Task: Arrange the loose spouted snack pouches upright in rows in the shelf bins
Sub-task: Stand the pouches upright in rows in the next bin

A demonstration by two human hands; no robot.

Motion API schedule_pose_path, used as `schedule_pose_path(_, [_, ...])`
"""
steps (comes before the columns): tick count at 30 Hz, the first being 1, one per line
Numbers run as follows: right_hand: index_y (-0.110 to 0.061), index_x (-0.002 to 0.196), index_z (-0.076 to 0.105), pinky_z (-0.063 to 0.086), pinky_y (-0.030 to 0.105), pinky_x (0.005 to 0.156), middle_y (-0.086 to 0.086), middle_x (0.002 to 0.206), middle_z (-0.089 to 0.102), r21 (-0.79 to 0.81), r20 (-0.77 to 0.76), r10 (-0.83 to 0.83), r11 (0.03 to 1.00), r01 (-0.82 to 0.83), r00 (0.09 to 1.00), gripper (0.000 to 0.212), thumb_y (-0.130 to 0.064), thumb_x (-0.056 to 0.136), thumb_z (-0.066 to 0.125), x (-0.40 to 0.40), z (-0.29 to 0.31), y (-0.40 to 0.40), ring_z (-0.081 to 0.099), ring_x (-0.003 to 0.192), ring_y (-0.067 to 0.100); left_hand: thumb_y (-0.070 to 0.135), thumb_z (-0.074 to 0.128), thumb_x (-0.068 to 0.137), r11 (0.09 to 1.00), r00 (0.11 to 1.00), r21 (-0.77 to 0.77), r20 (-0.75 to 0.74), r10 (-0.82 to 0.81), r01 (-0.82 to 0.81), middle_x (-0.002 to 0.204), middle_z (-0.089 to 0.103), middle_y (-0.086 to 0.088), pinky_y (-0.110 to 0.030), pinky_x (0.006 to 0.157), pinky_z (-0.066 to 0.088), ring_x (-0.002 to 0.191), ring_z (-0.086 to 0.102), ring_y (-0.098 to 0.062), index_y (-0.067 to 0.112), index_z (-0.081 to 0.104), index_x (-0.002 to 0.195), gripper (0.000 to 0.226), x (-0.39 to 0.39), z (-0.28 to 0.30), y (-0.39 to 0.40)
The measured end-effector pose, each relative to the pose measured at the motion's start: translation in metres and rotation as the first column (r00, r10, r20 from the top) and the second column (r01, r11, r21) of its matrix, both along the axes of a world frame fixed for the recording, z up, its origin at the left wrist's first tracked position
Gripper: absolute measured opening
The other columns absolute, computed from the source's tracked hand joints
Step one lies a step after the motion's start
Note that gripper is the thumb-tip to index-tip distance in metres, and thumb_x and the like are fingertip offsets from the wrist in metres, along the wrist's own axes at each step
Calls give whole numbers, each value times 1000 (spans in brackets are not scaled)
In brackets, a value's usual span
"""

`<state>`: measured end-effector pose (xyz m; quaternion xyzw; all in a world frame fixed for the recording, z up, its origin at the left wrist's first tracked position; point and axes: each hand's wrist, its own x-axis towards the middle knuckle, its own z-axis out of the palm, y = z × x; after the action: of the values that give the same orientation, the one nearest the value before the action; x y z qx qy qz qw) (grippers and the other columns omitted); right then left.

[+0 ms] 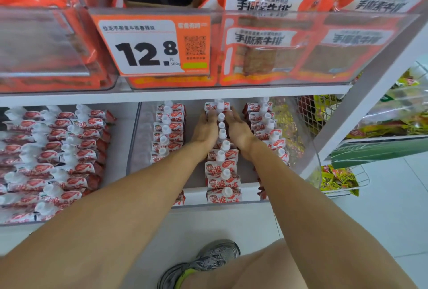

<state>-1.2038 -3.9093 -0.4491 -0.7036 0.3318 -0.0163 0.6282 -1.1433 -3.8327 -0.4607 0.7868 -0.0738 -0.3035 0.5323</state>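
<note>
White and red spouted pouches stand upright in three rows inside a clear shelf bin (315,161). My left hand (205,130) presses with straight fingers against the left side of the middle row (222,168). My right hand (238,131) presses against that row's right side, so the row sits squeezed between my palms near the back. The left row (168,133) and the right row (269,126) stand apart from my hands. Part of the right row is hidden behind my right forearm.
A neighbouring bin on the left holds several more pouches (58,156) lying in slanted rows. The shelf above carries orange snack packs (261,43) and a 12.8 price tag (152,45). A wire basket with yellow packs (335,180) stands at the right. My shoe (203,263) is on the floor below.
</note>
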Motion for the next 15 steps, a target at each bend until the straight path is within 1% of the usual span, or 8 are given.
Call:
schedule_pose_path(1, [-28, 152, 26, 35, 22, 101, -14, 132, 42, -13, 3, 5, 1000, -5, 1000, 46, -40, 108, 23, -6, 4, 1, 44, 123, 10, 45, 28, 102, 999, 999, 27, -6, 38, -38, 133, 57, -8, -35, 97, 42, 114, 56, -27, 21, 47, 135, 45, -2, 3, 3])
schedule_pose_path(3, [-31, 140, 42, 33, 22, 95, -13, 122, 49, -51, -16, 22, 998, -23, 1000, 38, -40, 107, 26, -23, 11, 6, 44, 117, 8, 45, 32, 101, 993, 991, 69, -83, 106, -100, 122, 63, -8, -38, 96, 46, 105, 60, -25, 17, 57, 122, 44, -13, 9, 19])
schedule_pose_path(5, [-29, 139, 44, 39, 29, 98, -9, 127, 55, -90, -53, 82, 992, -87, 995, 36, -38, 106, 34, -44, 13, 11, 50, 123, 14, 45, 37, 100, 1000, 983, 19, -180, 25, -21, 110, 65, 1, -36, 94, 47, 99, 62, -18, 23, 60, 115, 35, -33, 15, 42])
schedule_pose_path(7, [-34, 141, 41, 50, 38, 94, -7, 131, 56, -63, -132, 159, 984, -169, 978, 36, -37, 105, 37, -65, 16, 20, 55, 121, 22, 44, 40, 100, 992, 965, -68, -234, -118, 105, 113, 63, 8, -31, 93, 43, 103, 58, -12, 32, 57, 122, 30, -49, 19, 59])
schedule_pose_path(10, [-42, 147, 30, 59, 43, 83, -4, 134, 52, 14, -172, 184, 983, -184, 968, 42, -37, 105, 34, -77, 22, 28, 60, 113, 24, 49, 41, 98, 985, 946, -94, -277, -168, 148, 126, 60, 9, -35, 98, 41, 114, 55, -15, 37, 51, 132, 37, -54, 18, 60])
schedule_pose_path(12, [-42, 149, 26, 59, 40, 80, -7, 128, 52, 32, -170, 168, 986, -165, 971, 45, -36, 106, 35, -78, 24, 28, 62, 101, 19, 48, 43, 97, 983, 933, -82, -310, -183, 166, 126, 60, 9, -40, 106, 38, 116, 54, -16, 37, 51, 132, 37, -52, 23, 58])
schedule_pose_path(13, [-40, 149, 26, 57, 37, 82, -8, 124, 54, 34, -171, 171, 985, -167, 970, 45, -34, 106, 36, -81, 26, 27, 61, 97, 16, 45, 44, 97, 981, 934, -67, -301, -194, 182, 126, 58, 10, -39, 107, 35, 116, 52, -14, 35, 52, 131, 36, -51, 23, 61])
schedule_pose_path(15, [-32, 145, 35, 49, 31, 80, -11, 105, 61, -28, -217, 239, 968, -251, 946, 40, -33, 105, 39, -89, 27, 23, 59, 88, 12, 41, 48, 95, 973, 937, 28, -277, -214, 231, 124, 55, 9, -35, 106, 34, 116, 49, -15, 27, 52, 123, 32, -49, 24, 73])
